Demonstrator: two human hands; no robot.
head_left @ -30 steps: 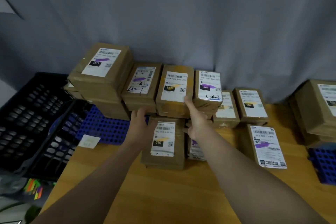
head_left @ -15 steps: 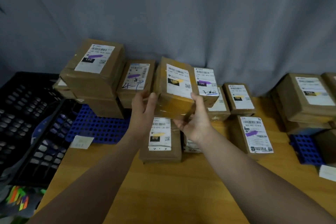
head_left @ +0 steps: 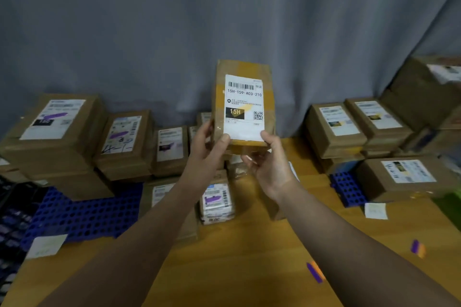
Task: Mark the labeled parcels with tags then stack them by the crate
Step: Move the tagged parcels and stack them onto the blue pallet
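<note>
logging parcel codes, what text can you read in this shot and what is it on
"15H-159-A03-210": white label on the held parcel, under the barcode.
"15H": black patch on that label.
Small print there: too small to read.
Labels on the stacked parcels: too blurred to read.

One head view, yours alone.
You look forward and down from the table's (head_left: 237, 269) near edge toward the grey curtain (head_left: 149, 32) behind its far edge; the raised parcel (head_left: 243, 107) is close, mid-frame.
</note>
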